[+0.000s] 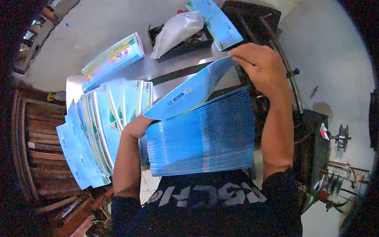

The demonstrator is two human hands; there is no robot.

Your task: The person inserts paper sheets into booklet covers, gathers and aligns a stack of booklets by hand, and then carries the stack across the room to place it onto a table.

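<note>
My right hand (261, 67) pinches the upper right end of a thin light-blue booklet (185, 94), which slants and bends a little above a tall stack. My left hand (136, 127) is at the booklet's lower left end, its fingers hidden behind the paper, so their grip cannot be made out. Just below, close to my body, the large stack of blue booklets (199, 138) shows its many layered edges. Left of my left forearm, more blue and green booklets (104, 114) lie fanned out in overlapping bundles.
A neat pile of colourful booklets (114, 61) lies on the far left of the metal table (152, 71). Behind sits a black tray (203, 43) with a white plastic bag (177, 31). Another blue booklet (217, 25) lies beside dark machine parts (252, 17). A metal bar (286, 69) runs along the right.
</note>
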